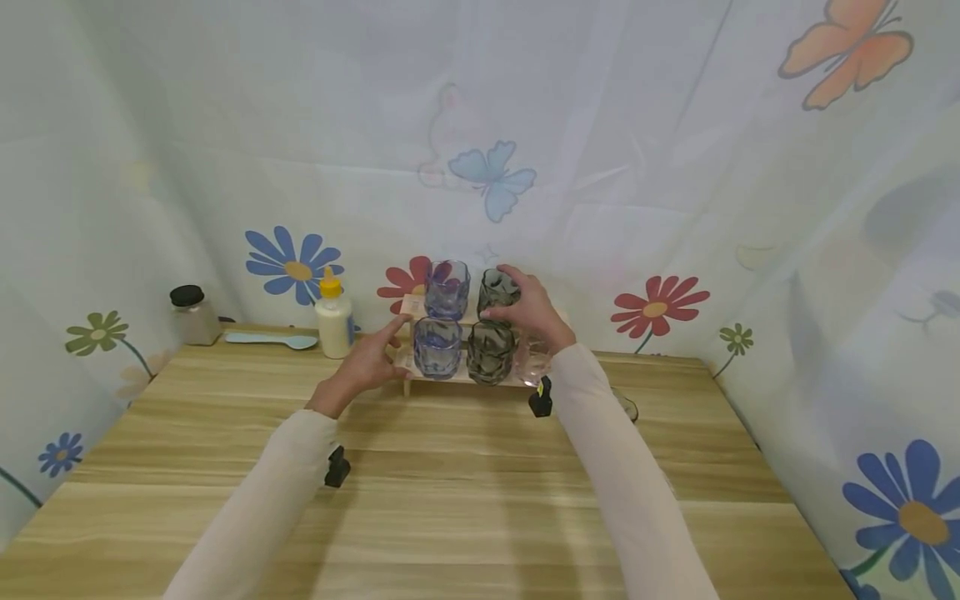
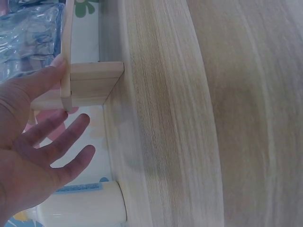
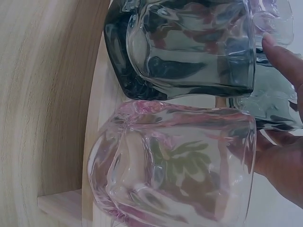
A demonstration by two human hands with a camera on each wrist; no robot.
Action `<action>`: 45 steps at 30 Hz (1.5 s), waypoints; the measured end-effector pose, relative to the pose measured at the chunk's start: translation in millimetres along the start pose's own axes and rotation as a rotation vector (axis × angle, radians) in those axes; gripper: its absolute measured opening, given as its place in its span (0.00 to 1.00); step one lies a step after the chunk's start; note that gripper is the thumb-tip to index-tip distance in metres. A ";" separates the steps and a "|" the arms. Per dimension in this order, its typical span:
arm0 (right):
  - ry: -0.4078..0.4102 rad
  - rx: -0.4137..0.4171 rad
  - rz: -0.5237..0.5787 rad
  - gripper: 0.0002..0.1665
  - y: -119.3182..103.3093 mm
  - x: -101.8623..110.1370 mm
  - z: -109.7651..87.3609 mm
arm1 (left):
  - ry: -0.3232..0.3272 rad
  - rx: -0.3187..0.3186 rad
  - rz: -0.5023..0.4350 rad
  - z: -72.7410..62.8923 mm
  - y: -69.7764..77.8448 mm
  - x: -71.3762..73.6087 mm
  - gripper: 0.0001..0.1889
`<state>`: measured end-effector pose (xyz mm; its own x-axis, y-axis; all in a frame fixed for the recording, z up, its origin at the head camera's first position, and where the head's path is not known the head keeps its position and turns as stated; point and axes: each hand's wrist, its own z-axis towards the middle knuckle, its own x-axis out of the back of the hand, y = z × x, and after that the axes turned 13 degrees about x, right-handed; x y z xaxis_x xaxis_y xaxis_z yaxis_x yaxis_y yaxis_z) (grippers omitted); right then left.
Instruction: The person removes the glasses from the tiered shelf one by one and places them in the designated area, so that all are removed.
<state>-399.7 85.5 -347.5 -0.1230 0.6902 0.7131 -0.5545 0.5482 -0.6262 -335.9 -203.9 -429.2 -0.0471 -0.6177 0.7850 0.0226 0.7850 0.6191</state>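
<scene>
Mid-placement at the small two-tier wooden rack standing at the back of the tabletop. Right hand curled round the smoky grey glass on the upper tier, thumb and fingers wrapped about its side, beside the upper blue glass. Below, on the front tier: a second blue glass, a second grey glass and, at the right end just under the right wrist, a clear pink glass. Left hand open, fingers spread and straight, thumb tip pressed to the rack's left end board, apparently bracing it. Impossible to tell whether the held grey glass rests fully on the shelf or hangs just above it. Next move, as a judgement: a steady, level handling of that glass, clear of its close blue neighbour, with the bracing kept on the light rack. Off to the left, a white bottle with a yellow cap, a pale blue spoon and a black-lidded jar.
</scene>
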 end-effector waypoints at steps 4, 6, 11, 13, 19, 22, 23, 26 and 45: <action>-0.005 -0.005 -0.018 0.53 1.2 -1.3 1.4 | 0.002 0.002 0.001 1.0 -1.0 -0.8 0.52; -0.012 -0.003 -0.032 0.54 2.4 -2.0 2.0 | 0.002 0.004 0.004 1.5 -1.4 -1.7 0.52; -0.012 0.006 -0.047 0.55 3.9 -3.3 2.4 | 0.007 0.003 0.005 1.2 -0.7 -2.8 0.52; -0.007 0.012 -0.050 0.55 4.1 -3.4 2.3 | 0.011 0.002 0.007 1.3 -0.3 -2.7 0.52; 0.002 0.013 -0.069 0.54 5.0 -2.6 2.2 | 0.007 -0.002 -0.002 -0.1 1.9 -1.2 0.52; 0.002 0.013 -0.074 0.54 5.5 -2.5 2.5 | 0.008 -0.005 -0.003 -0.9 2.2 -0.9 0.51; 0.003 0.015 -0.075 0.53 5.7 -2.6 2.6 | 0.009 -0.007 -0.002 -1.2 2.1 -0.8 0.51; 0.005 0.022 -0.071 0.53 6.0 -3.1 2.9 | 0.011 -0.008 0.002 -2.1 1.7 -0.7 0.51; 0.080 0.055 -0.048 0.52 3.5 7.7 -1.6 | 0.005 0.008 -0.011 -2.5 2.3 1.6 0.52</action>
<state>-401.3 93.5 -344.7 -0.0301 0.7005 0.7130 -0.6026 0.5564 -0.5721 -333.5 -203.2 -426.5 -0.0427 -0.6265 0.7783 0.0142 0.7785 0.6274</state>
